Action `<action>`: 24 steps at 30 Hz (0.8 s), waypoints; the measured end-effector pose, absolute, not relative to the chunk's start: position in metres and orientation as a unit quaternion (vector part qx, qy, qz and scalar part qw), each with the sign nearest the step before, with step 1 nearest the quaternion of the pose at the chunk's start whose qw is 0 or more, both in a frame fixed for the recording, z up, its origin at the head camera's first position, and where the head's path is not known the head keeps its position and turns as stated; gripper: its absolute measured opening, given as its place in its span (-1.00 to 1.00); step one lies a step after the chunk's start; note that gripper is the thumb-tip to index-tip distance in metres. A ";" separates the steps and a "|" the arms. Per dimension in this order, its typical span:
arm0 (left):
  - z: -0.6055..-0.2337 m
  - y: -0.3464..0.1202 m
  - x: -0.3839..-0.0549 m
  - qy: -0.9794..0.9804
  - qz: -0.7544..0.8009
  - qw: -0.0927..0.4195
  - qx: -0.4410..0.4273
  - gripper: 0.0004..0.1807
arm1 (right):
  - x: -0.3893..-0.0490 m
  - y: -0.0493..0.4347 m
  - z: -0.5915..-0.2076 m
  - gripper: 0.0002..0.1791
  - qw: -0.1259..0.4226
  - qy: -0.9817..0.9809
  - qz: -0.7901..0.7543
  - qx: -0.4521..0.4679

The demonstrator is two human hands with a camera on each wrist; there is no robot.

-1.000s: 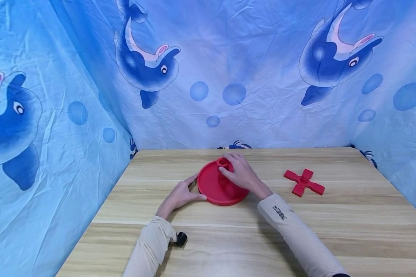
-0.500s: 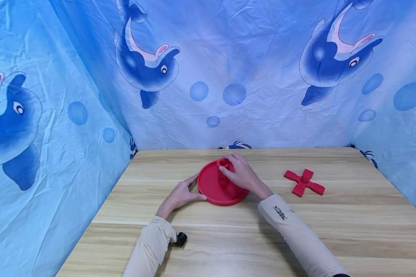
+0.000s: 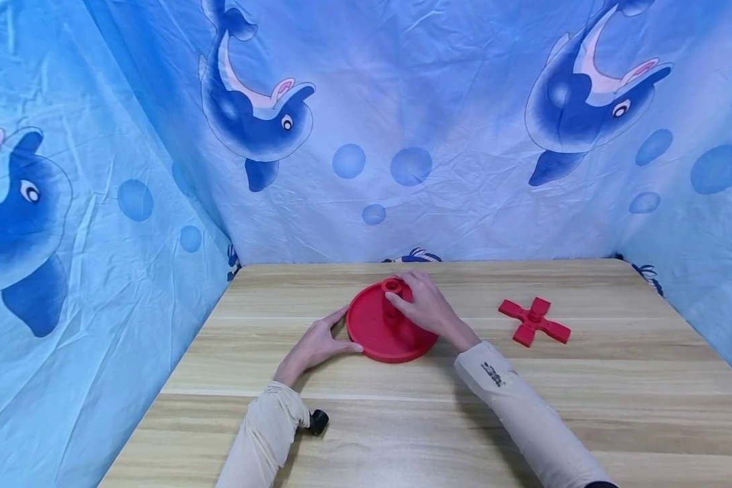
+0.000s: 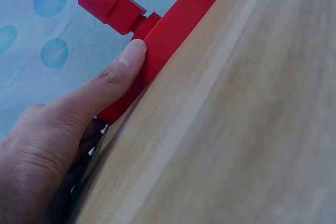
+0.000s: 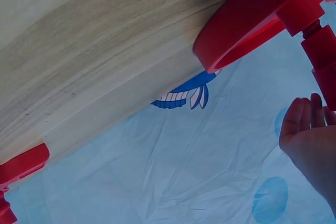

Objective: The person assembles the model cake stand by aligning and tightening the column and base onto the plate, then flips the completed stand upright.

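A round red tray [image 3: 369, 335] with a raised rim lies on the table. From its middle rises a red post [image 3: 390, 308] with a hollow top. In the left wrist view the upper post piece [image 4: 107, 3], marked "32", stands above a short stub [image 5: 300, 11], with a narrower, ridged neck between them. My left hand [image 3: 317, 344] holds the tray's rim at the left, thumb in front and fingers farther back. With thumb and fingers, my right hand [image 3: 427, 306] grips the post near its top; part of the post is hidden behind it.
A flat red cross-shaped piece [image 3: 535, 321] with a small central stub lies to the right on the wooden table [image 3: 402, 420]. Blue dolphin-printed cloth [image 3: 463, 203] encloses the table's back and sides. A small black object [image 3: 319, 421] sits at my left sleeve.
Both hands stay at the tray and the post. The post's top shifts only very slightly; the cross piece lies as before.
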State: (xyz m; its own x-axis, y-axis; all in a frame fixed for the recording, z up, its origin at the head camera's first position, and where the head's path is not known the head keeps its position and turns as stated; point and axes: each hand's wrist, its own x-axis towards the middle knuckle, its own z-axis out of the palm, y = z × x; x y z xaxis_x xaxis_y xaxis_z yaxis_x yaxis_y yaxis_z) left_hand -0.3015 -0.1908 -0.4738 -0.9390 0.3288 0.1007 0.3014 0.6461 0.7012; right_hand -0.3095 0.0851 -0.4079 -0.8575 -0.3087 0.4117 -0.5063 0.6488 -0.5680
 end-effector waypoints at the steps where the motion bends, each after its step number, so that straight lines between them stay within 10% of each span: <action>1: -0.474 -0.191 -0.302 0.907 0.383 0.017 0.174 0.19 | -0.310 0.085 -0.408 -0.39 0.138 -0.896 0.354 0.229; 24: -0.475 -0.191 -0.302 0.909 0.381 0.021 0.169 0.20 | -0.310 0.087 -0.409 -0.44 0.130 -0.889 0.365 0.243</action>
